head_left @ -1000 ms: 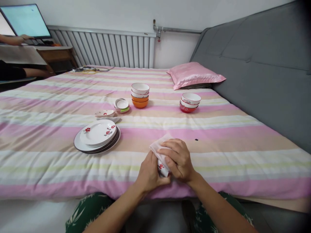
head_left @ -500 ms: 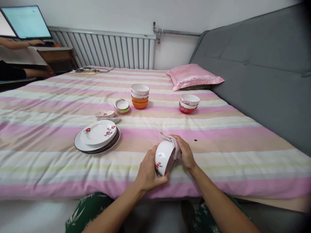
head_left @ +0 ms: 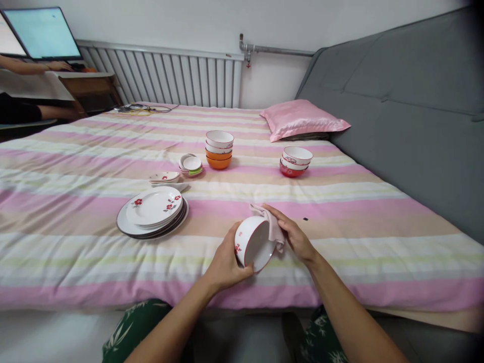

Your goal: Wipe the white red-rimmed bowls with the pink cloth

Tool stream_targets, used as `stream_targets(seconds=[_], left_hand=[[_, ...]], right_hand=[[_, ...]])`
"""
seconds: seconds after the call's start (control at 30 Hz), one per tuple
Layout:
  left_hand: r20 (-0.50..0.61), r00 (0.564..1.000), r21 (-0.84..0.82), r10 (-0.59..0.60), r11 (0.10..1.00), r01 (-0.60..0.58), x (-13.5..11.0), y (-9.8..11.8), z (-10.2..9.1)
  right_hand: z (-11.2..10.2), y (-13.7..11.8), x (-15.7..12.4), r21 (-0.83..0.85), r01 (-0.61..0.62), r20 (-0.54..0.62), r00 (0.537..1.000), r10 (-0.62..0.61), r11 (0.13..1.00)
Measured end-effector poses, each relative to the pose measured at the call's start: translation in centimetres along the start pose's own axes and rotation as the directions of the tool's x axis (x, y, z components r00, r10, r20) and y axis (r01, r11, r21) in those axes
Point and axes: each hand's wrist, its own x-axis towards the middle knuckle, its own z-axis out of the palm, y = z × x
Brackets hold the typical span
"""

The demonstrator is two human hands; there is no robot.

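Gripping a white bowl (head_left: 257, 245) over the striped bedspread's (head_left: 359, 249) near side is the left hand (head_left: 228, 264); the right hand (head_left: 295, 233) is holding a cloth (head_left: 276, 233) at its rim. Behind the bedspread, a radiator (head_left: 174, 75) is standing.

Bowl (head_left: 256, 244): white, with a thin red rim line and red floral motifs on the outer wall. Pose: tipped on its side, opening turned right and toward the viewer. Location: in the left hand (head_left: 229, 262). Cloth (head_left: 276, 233): pale pink, creased, bunched. Location: between the bowl's upper-right rim and the right hand (head_left: 293, 234), overlapping the rim.
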Motion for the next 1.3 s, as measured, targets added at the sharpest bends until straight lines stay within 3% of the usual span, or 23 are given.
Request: stream_targets(seconds=[0.23,0.37,0.47,0.57,0.77,0.93,1.07,1.17,1.23,1.3], left_hand=[[0.037,0.999,-0.006,0.018,1.000,-0.017,-0.1,-0.2,-0.2],[0.060,0.997,0.043,0.040,0.998,-0.043,-0.2,-0.3,-0.1],[0.065,0.997,0.047,0.040,0.998,-0.043,-0.2,-0.3,-0.1],[0.061,0.997,0.030,0.039,0.999,-0.041,-0.1,-0.3,-0.1],[0.047,0.999,0.006,0.013,1.000,-0.013,0.1,-0.4,-0.1],[0.037,0.999,-0.001,0.006,1.000,-0.006,0.1,-0.4,-0.1],[0.031,0.999,0.010,0.023,1.000,-0.023,-0.1,-0.4,-0.1],[0.043,0.999,0.011,0.026,1.000,-0.027,-0.3,-0.6,-0.1],[0.046,0.998,0.007,0.041,0.999,-0.042,-0.3,-0.7,-0.1],[0.024,0.998,0.009,0.066,0.998,-0.067,-0.3,-0.8,-0.1]], right_hand=[[0.3,-0.6,-0.1,-0.247,0.047,-0.043,0.997,-0.060,0.968],[0.5,0.0,-0.2,-0.447,0.104,-0.085,0.984,-0.158,0.889],[0.6,0.5,-0.3,-0.552,0.069,-0.090,0.986,-0.143,0.831],[0.9,0.7,-0.4,-0.550,0.005,-0.127,0.988,-0.090,0.835],[1.3,1.4,-0.2,-0.374,-0.141,-0.190,0.979,0.073,0.917],[1.7,1.9,-0.3,-0.344,-0.170,-0.260,0.962,0.080,0.923],[2.3,1.6,-0.6,-0.399,-0.111,-0.313,0.950,-0.022,0.910],[2.7,1.2,-0.8,-0.522,-0.030,-0.352,0.918,-0.183,0.852],[2.8,1.0,-1.0,-0.655,0.080,-0.344,0.854,-0.391,0.752],[2.9,0.7,-1.2,-0.777,0.213,-0.262,0.747,-0.612,0.593]])
